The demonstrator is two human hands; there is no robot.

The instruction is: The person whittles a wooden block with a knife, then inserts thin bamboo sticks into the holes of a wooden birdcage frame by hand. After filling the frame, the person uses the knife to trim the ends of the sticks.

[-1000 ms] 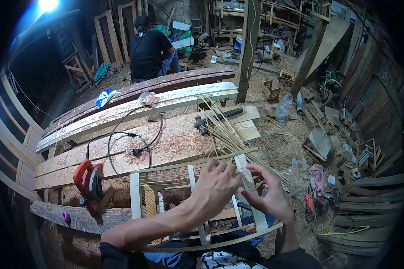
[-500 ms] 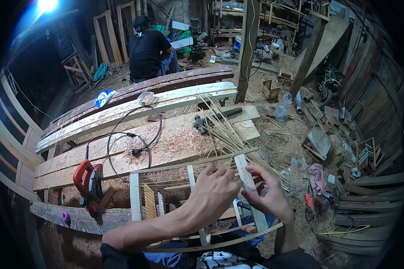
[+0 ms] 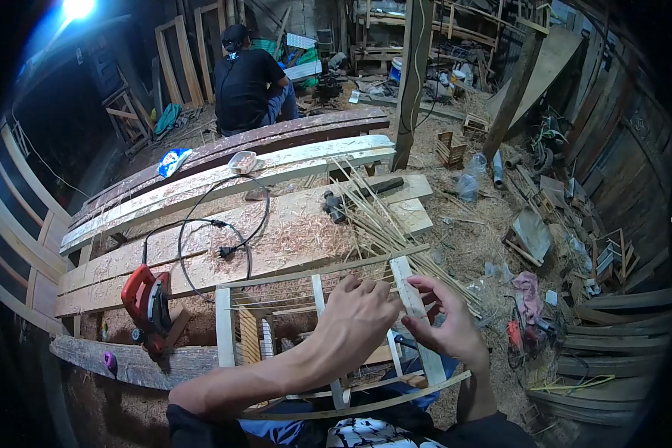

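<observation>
A small wooden frame (image 3: 225, 328) with upright slats and thin bamboo sticks (image 3: 276, 305) strung across it lies over my lap. My left hand (image 3: 358, 312) reaches across its top with the fingers bent and closed by the right end slat. The sticks run into those fingers, which hide the tips. Against the pale end slat (image 3: 411, 299), my right hand (image 3: 449, 325) curves its thumb and fingers around the edge. A pile of loose bamboo sticks (image 3: 381, 224) lies just beyond the frame.
A red power planer (image 3: 148, 310) stands at left, its black cord (image 3: 224, 224) looped over shaving-covered planks (image 3: 291, 205). A hammer (image 3: 334, 205) lies by the sticks. Farther back, a person (image 3: 248, 86) sits turned away. A wooden post (image 3: 413, 82) rises behind the planks.
</observation>
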